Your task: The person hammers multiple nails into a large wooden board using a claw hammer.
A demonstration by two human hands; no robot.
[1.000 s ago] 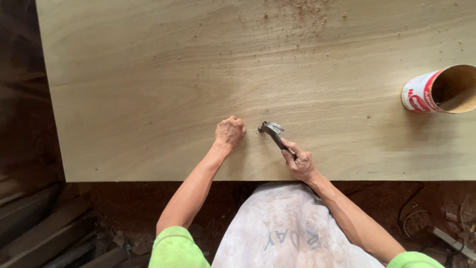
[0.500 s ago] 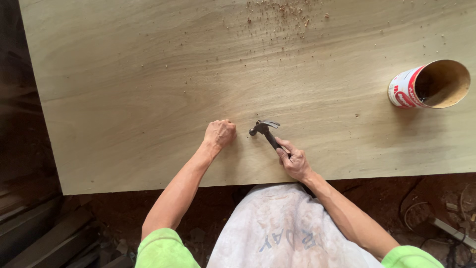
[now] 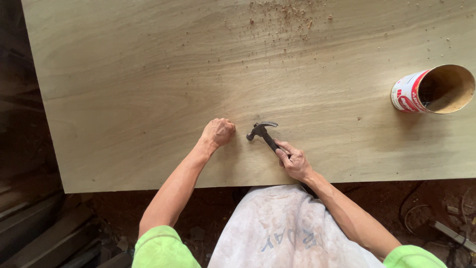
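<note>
Item: claw hammer (image 3: 262,132), dark steel, on plywood sheet (image 3: 148,89) at 6 o'clock edge. We judge it head-heavy, rigid; best held low on handle. Right hand (image 3: 293,161) grips handle. Left hand (image 3: 218,132) fisted at hammer's 9 o'clock; contents we cannot tell. Open tin (image 3: 434,89) at 3 o'clock.

Both hands forward: left hand (image 3: 218,132) fisted, right hand (image 3: 294,162) curled closed.

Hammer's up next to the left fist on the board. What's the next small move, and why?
Probably a short, light tap straight down just in front of the left hand. The right hand grips the hammer with its head poised beside that closed fist resting on the board. Whatever the fist pinches is too small to see, so keep the stroke small to spare the fingers.
</note>
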